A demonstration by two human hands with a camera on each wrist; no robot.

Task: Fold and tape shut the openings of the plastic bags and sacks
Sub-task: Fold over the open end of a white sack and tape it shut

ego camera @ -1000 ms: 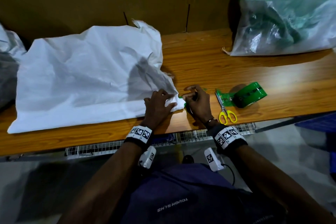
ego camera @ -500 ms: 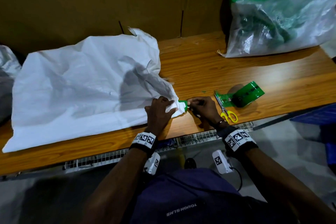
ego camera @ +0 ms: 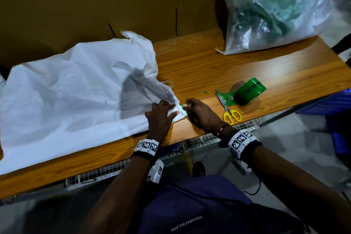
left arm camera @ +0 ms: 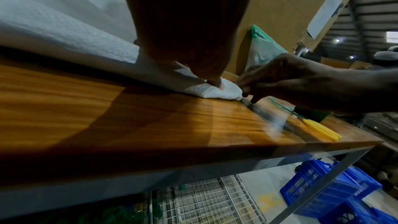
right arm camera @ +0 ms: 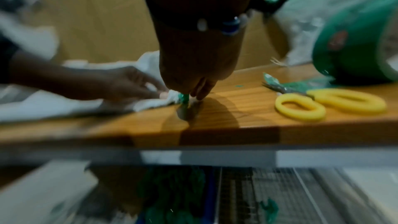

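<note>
A large white woven sack lies across the left of the wooden table. My left hand grips its folded corner near the table's front edge, a fingertip pressing the fold down. My right hand is right beside it and pinches a short strip of green tape against that corner; the tape runs down toward the table. In the blurred right wrist view, the left hand lies flat on the sack. How far the tape sticks is hidden by my fingers.
A green tape roll and yellow-handled scissors lie just right of my right hand. A clear plastic bag with a green-taped top leans at the back right. Cardboard stands behind the table. Blue crates sit on the floor.
My right hand has drawn in closer and brought the green strip against the sack's corner. My left hand stays on the fold. The view has shifted slightly.
</note>
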